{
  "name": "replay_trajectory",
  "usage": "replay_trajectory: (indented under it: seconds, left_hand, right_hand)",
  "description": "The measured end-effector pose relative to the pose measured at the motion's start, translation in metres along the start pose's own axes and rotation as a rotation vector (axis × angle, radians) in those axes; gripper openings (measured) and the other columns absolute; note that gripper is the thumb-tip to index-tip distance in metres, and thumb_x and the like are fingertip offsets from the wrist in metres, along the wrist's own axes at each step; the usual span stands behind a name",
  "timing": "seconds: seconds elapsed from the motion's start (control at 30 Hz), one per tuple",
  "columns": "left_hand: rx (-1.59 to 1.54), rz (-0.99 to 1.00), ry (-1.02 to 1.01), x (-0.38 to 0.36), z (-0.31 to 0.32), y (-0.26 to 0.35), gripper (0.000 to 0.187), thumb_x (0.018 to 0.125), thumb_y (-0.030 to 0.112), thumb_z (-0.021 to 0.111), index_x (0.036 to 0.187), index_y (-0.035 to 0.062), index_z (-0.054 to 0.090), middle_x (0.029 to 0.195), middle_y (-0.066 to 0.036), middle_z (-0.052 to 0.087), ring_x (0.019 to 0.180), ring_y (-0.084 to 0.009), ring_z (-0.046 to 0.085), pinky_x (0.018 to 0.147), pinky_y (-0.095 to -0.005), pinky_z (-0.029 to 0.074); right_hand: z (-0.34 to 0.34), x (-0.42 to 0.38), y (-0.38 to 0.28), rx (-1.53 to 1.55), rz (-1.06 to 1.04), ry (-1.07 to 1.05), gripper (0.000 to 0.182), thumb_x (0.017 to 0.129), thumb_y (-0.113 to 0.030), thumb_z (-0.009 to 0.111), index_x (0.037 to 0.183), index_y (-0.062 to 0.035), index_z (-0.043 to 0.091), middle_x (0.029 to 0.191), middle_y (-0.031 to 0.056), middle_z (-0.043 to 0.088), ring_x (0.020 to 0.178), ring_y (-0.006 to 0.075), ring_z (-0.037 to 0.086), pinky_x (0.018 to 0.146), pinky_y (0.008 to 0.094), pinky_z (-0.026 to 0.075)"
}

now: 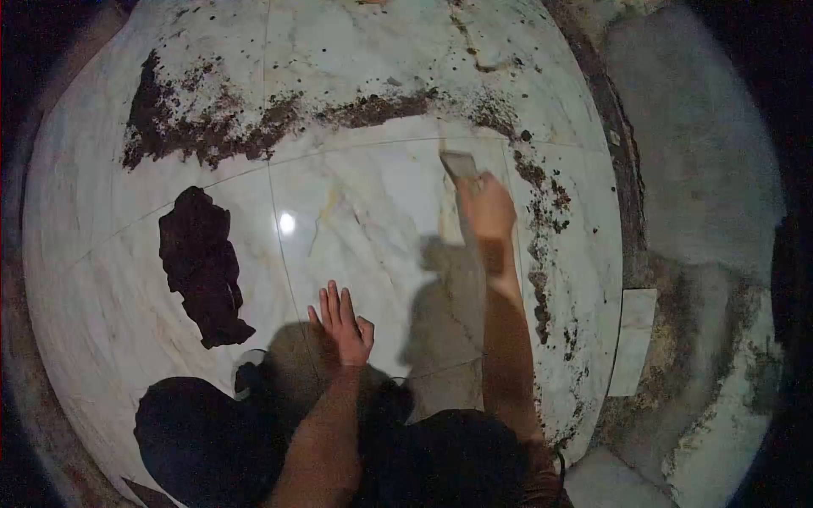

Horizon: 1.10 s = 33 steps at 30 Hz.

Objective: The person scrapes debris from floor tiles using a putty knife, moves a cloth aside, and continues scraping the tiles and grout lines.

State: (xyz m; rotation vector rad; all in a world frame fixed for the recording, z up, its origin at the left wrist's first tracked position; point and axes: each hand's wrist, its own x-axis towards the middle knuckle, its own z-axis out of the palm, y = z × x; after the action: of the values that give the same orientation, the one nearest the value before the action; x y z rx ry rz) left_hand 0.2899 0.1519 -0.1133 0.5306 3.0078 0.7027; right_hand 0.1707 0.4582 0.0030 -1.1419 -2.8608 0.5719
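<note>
My right hand (489, 206) is closed around a flat, grey scraper (458, 163). Its blade points up and left, close to the pale, veined marble floor (364, 212); whether it touches is hard to tell. The handle is hidden in my fist. My left hand (342, 325) rests palm down on the marble with its fingers stretched out, holding nothing. To its left lies a crumpled dark cloth (203, 271).
Dark crumbly dirt (195, 127) spreads across the tiles beyond my hands, and more dirt (539, 245) runs down the right side. A rough grey concrete strip (694, 152) lies past the marble's right edge, with a loose white tile piece (633, 339) there.
</note>
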Motion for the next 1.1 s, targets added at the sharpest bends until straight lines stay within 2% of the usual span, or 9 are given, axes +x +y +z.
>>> replay_trajectory:
  seconds: [0.17,0.33,0.4,0.53,0.67,0.8,0.9,1.03,1.1]
  left_hand:
    - [-0.026,-0.011,0.014,-0.005,0.011,-0.003,0.064,0.086,0.018,0.052,0.148,0.0012,0.044,0.163,-0.019,0.034,0.152,-0.0382,0.028,0.122,-0.0619,0.014]
    - [-0.100,-0.004,0.052,-0.002,0.012,-0.001,0.064,0.086,0.017,0.053,0.148,0.0035,0.044,0.163,-0.019,0.033,0.152,-0.0395,0.028,0.122,-0.0614,0.012]
    - [-0.073,0.013,0.011,0.001,-0.001,0.002,0.065,0.085,0.017,0.053,0.148,0.0020,0.044,0.163,-0.020,0.032,0.151,-0.0413,0.028,0.122,-0.0632,0.013]
    - [-0.030,0.043,-0.017,-0.001,0.001,-0.002,0.066,0.086,0.018,0.053,0.148,-0.0007,0.042,0.164,-0.022,0.030,0.152,-0.0421,0.027,0.121,-0.0638,0.013]
    - [-0.069,0.032,0.049,0.000,0.002,0.002,0.067,0.088,0.016,0.051,0.152,0.0038,0.039,0.164,-0.018,0.031,0.152,-0.0396,0.027,0.122,-0.0618,0.012]
    - [-0.042,0.049,0.050,0.002,0.009,-0.002,0.068,0.088,0.016,0.052,0.153,0.0039,0.038,0.165,-0.018,0.030,0.152,-0.0404,0.028,0.122,-0.0622,0.013]
    - [-0.016,0.059,0.068,-0.004,0.011,-0.004,0.067,0.088,0.016,0.053,0.152,0.0038,0.040,0.164,-0.019,0.031,0.151,-0.0399,0.029,0.122,-0.0617,0.014]
    - [0.010,-0.015,-0.011,-0.002,0.001,0.002,0.063,0.089,0.019,0.052,0.150,0.0035,0.044,0.163,-0.018,0.035,0.152,-0.0363,0.030,0.123,-0.0585,0.014]
    - [-0.016,0.038,0.045,-0.007,0.000,-0.003,0.064,0.088,0.021,0.052,0.149,0.0036,0.045,0.163,-0.017,0.034,0.152,-0.0362,0.030,0.123,-0.0582,0.013]
  right_hand:
    - [0.012,-0.072,0.059,-0.092,0.075,-0.103,0.054,0.092,-0.052,0.068,0.111,-0.0014,0.069,0.082,0.0203,0.073,0.083,0.0424,0.072,0.074,0.0476,0.055]
    - [0.025,-0.019,0.051,0.029,0.107,0.115,0.055,0.092,-0.053,0.067,0.107,0.0000,0.070,0.085,0.0215,0.072,0.085,0.0398,0.071,0.075,0.0481,0.053]
    - [0.008,-0.046,0.055,0.005,-0.058,0.171,0.049,0.093,-0.049,0.067,0.107,-0.0026,0.071,0.088,0.0213,0.072,0.087,0.0408,0.071,0.076,0.0488,0.053]
    - [-0.014,-0.167,0.070,-0.186,0.150,-0.055,0.035,0.095,-0.041,0.069,0.108,-0.0093,0.073,0.092,0.0188,0.073,0.090,0.0382,0.071,0.077,0.0474,0.055]
    - [0.011,-0.178,0.066,0.082,0.188,0.027,0.035,0.094,-0.040,0.070,0.108,-0.0077,0.073,0.093,0.0189,0.074,0.088,0.0366,0.072,0.078,0.0455,0.056]
    - [0.024,-0.142,0.076,-0.091,0.062,0.165,0.039,0.094,-0.043,0.068,0.112,-0.0083,0.073,0.099,0.0206,0.074,0.090,0.0388,0.072,0.078,0.0459,0.056]
    - [-0.005,-0.209,0.081,-0.048,0.271,-0.109,0.041,0.095,-0.046,0.065,0.116,-0.0115,0.072,0.105,0.0200,0.073,0.095,0.0408,0.071,0.081,0.0482,0.056]
    - [-0.017,-0.280,0.073,-0.283,0.515,-0.643,0.055,0.100,-0.052,0.055,0.149,-0.0275,0.049,0.136,0.0130,0.062,0.098,0.0424,0.068,0.078,0.0548,0.058]
    - [0.008,-0.287,0.077,-0.195,0.441,-0.495,0.049,0.099,-0.051,0.058,0.137,-0.0210,0.058,0.124,0.0156,0.067,0.098,0.0418,0.069,0.080,0.0525,0.056]
